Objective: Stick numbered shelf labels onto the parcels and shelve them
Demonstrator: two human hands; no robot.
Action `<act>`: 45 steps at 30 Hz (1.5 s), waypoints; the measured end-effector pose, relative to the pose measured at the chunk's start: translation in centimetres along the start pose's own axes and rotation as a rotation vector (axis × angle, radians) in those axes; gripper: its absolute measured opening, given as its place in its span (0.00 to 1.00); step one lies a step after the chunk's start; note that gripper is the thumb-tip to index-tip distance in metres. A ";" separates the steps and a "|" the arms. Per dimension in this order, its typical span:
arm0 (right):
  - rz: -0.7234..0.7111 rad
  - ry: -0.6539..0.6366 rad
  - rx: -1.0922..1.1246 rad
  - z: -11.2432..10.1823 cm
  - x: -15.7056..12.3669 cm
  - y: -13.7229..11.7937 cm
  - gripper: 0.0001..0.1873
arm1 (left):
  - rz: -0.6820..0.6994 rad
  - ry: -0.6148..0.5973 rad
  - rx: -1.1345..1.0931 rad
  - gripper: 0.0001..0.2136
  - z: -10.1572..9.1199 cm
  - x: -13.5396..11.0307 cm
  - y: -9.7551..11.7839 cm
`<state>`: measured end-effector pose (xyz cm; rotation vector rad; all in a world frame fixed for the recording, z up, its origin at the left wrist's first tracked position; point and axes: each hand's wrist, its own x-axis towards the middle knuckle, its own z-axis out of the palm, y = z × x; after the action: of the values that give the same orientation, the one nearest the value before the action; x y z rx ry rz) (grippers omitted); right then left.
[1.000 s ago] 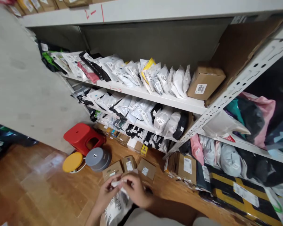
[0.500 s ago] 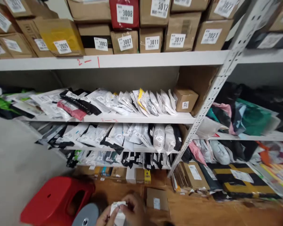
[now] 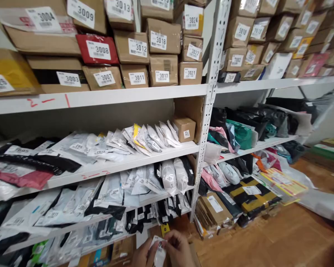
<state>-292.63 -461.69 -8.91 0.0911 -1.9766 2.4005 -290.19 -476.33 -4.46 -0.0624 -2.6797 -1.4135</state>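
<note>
Gripping low in my view at six o'clock, my left hand (image 3: 142, 256) and right hand (image 3: 180, 249) both had fingers closed on a white labelled packet (image 3: 159, 254), one at each side. Right at twelve o'clock, just beyond the packet's top, sat a small yellow box (image 3: 164, 229)! Then, at one o'clock, a white perforated post (image 3: 208, 100) stood squarely between the two shelf racks. Out at two, flat cartons (image 3: 215, 209) and a black-and-yellow parcel (image 3: 254, 195) crowded the floor. Round at ten, bagged parcels (image 3: 108, 196) overhung a shelf edge, while numbered boxes (image 3: 163, 70) packed the top shelf at twelve.
</note>
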 end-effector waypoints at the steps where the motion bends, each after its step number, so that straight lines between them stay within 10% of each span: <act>1: -0.028 -0.008 -0.030 -0.9 1.1 -1.3 0.21 | 0.038 -0.006 0.015 0.24 0.2 1.3 1.2; 12: -0.771 -0.108 -0.406 -14.3 25.4 -22.9 0.09 | 0.125 0.111 0.104 0.20 2.1 19.8 14.6; 20: -1.278 -0.581 -1.095 -10.7 42.5 -35.1 0.12 | -0.023 0.288 0.260 0.24 4.6 30.3 24.9; 28: -1.206 -0.651 -1.314 -11.6 45.1 -35.7 0.07 | -0.081 0.194 0.374 0.28 2.5 36.1 27.0; 35: -1.199 -0.775 -1.281 -12.0 45.2 -34.7 0.37 | 0.006 0.050 0.011 0.23 4.3 38.4 26.0; 45: -1.053 -0.517 -1.214 -10.7 44.6 -34.2 0.16 | -0.021 0.218 0.558 0.23 1.7 40.2 28.5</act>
<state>-335.29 -445.23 25.41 1.3248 -2.2619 0.4303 -327.74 -459.41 22.71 0.1574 -2.7768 -0.5903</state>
